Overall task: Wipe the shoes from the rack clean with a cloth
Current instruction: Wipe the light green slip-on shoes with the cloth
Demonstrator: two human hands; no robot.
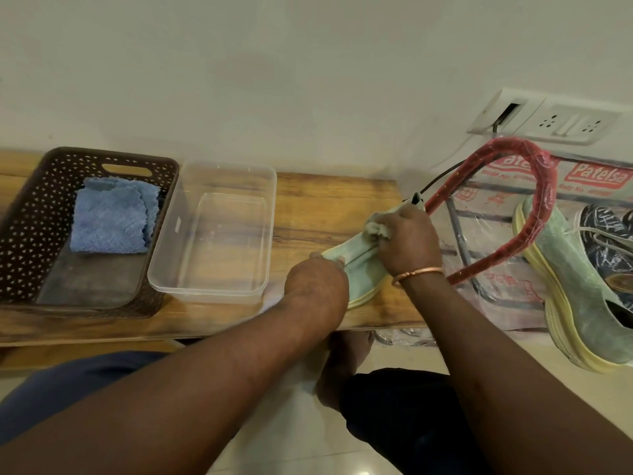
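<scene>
A pale green shoe (pixel 363 269) with a yellow sole lies on the wooden bench (pixel 318 204), mostly hidden by my hands. My left hand (pixel 317 279) grips its near end. My right hand (pixel 407 241) holds a bunched light cloth (pixel 375 228) pressed against the shoe's upper. The matching green shoe (pixel 579 296) rests on the rack (pixel 507 214) at the right, next to a dark patterned shoe (pixel 606 231).
A brown perforated basket (pixel 30 217) with a folded blue cloth (pixel 113 217) stands at the bench's left end. A clear plastic tub (pixel 219 173) sits beside it. The rack has a red plastic-wrapped frame. A wall socket (pixel 561 121) is above it.
</scene>
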